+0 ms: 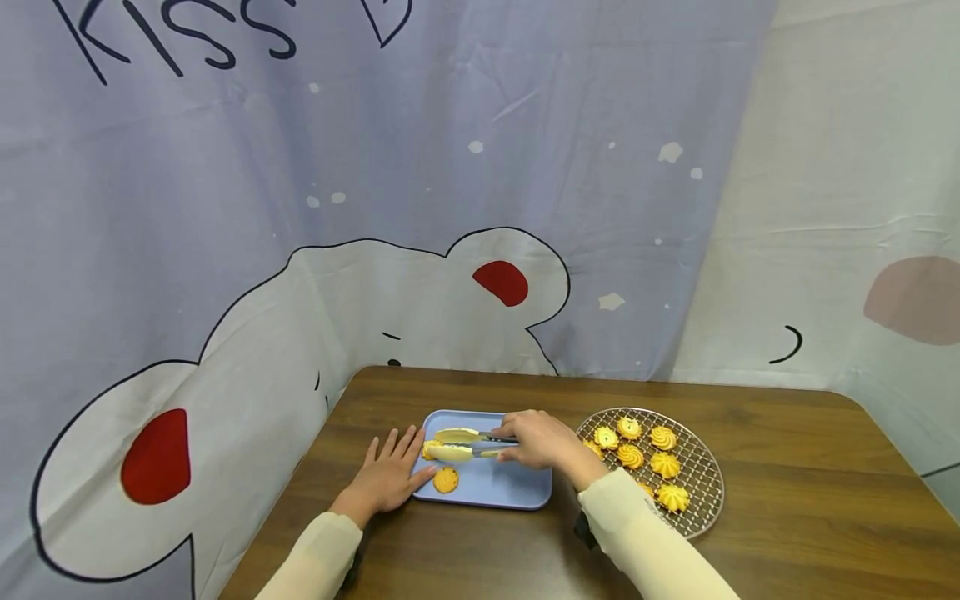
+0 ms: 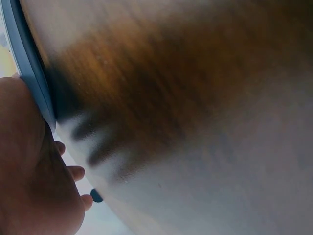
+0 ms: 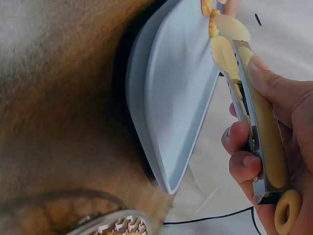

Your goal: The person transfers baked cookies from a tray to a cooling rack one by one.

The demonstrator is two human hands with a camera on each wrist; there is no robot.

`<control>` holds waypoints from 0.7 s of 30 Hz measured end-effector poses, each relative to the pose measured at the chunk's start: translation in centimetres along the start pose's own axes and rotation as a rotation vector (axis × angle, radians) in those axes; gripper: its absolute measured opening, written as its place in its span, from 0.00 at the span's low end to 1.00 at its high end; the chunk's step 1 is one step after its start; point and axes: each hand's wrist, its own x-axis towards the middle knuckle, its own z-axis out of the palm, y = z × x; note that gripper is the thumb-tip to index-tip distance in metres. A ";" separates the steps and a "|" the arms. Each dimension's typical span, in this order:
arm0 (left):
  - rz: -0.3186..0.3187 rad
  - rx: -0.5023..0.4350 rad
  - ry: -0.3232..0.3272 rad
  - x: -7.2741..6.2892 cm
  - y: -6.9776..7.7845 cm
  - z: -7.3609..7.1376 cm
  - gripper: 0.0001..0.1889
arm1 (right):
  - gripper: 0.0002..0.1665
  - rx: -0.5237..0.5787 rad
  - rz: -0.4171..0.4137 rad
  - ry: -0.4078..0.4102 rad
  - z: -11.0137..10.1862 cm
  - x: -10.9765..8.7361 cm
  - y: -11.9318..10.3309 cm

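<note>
My right hand point(image 1: 536, 439) grips a pair of tongs point(image 3: 264, 132) with pale yellow tips and a ring at the handle end. In the head view the tips lie over the left part of the blue tray point(image 1: 495, 483), at a yellow cookie point(image 1: 431, 450) that they partly cover. Whether the tips pinch that cookie I cannot tell. A second cookie point(image 1: 446, 479) lies flat on the tray nearer the front. With fingers spread, my left hand point(image 1: 386, 477) rests at the tray's left edge. The left wrist view shows this hand point(image 2: 34, 166) against the tray's side.
Right of the tray stands a round wire rack point(image 1: 705, 487) holding several piped yellow cookies point(image 1: 665, 465). Both stand on a brown wooden table point(image 1: 810, 500). A printed curtain point(image 1: 450, 167) hangs behind the table's far edge.
</note>
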 end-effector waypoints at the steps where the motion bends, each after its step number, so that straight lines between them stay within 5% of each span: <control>1: -0.001 0.003 0.001 0.0 0.0 0.0 0.41 | 0.24 -0.001 0.003 0.001 -0.1 -0.1 0.0; 21: -0.009 -0.009 -0.014 0.0 0.0 -0.1 0.41 | 0.27 -0.001 0.062 -0.005 0.1 0.8 -0.3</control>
